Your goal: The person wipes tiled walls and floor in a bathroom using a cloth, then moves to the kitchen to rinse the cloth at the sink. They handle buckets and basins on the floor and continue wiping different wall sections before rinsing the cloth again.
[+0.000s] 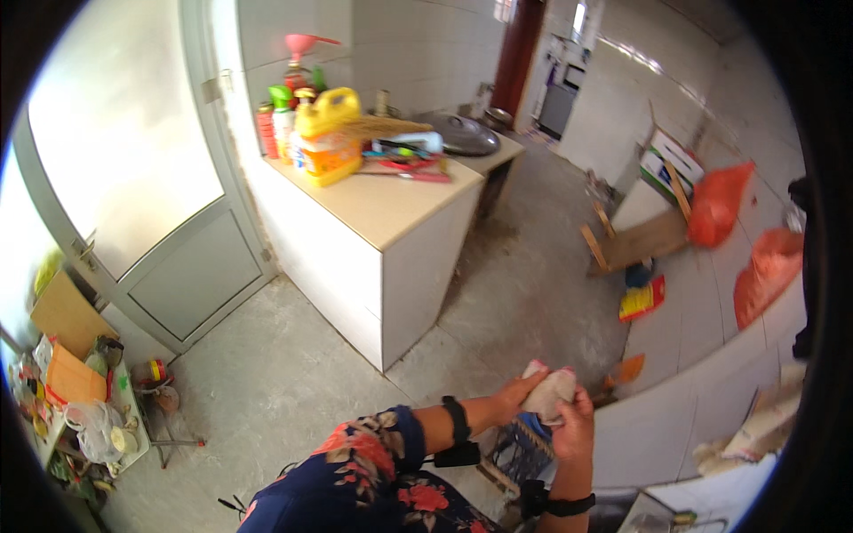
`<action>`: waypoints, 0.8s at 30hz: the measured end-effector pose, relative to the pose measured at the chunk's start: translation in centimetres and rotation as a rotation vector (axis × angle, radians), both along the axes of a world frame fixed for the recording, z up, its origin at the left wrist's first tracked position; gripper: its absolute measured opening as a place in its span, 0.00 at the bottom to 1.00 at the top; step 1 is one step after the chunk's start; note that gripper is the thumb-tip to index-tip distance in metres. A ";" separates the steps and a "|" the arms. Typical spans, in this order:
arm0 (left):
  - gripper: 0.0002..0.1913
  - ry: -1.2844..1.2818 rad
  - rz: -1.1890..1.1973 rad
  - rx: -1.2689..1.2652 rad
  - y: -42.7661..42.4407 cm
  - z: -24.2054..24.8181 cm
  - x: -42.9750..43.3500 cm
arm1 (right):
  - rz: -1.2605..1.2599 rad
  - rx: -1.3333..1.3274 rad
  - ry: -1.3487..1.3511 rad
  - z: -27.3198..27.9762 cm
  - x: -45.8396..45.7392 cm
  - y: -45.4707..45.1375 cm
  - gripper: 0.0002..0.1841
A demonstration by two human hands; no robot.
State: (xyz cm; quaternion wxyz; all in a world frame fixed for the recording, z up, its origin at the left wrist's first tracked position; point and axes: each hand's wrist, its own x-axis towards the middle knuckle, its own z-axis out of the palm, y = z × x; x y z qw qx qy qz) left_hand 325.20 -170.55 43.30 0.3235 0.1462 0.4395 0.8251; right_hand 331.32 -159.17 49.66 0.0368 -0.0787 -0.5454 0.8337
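Observation:
A pale, crumpled cloth (pixel 550 396) with pinkish edges is held up between both hands, in front of my body. My left hand (pixel 514 394) pinches it from one side, the thumb along its upper edge. From the other side my right hand (pixel 574 425) grips it, fingers folded around its edge. Below the hands stands a dark, patterned item (pixel 521 453), possibly a stool or basket, with a bit of blue at its top; the arms partly hide it. Black straps circle both forearms.
A tiled counter (pixel 426 206) bears a yellow jug (pixel 326 143), spray bottles and a dark pot lid (pixel 464 135). A grey door (pixel 193 293) stands at left, near a cluttered small table (pixel 136 426). Red plastic bags (pixel 720 203) and a wooden board (pixel 643 241) are at right.

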 end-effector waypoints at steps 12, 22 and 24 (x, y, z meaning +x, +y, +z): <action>0.29 -0.274 0.287 0.171 -34.0 3.7 -6.4 | 0.565 0.439 0.134 -0.7 -16.4 -30.2 0.20; 0.25 -0.252 0.393 0.026 -39.8 11.6 -11.9 | 1.271 -0.390 -0.100 3.3 -24.0 -35.6 0.24; 0.29 -0.256 0.363 -0.074 -40.3 13.3 -13.2 | 1.106 -0.292 -0.056 4.0 -25.4 -36.2 0.23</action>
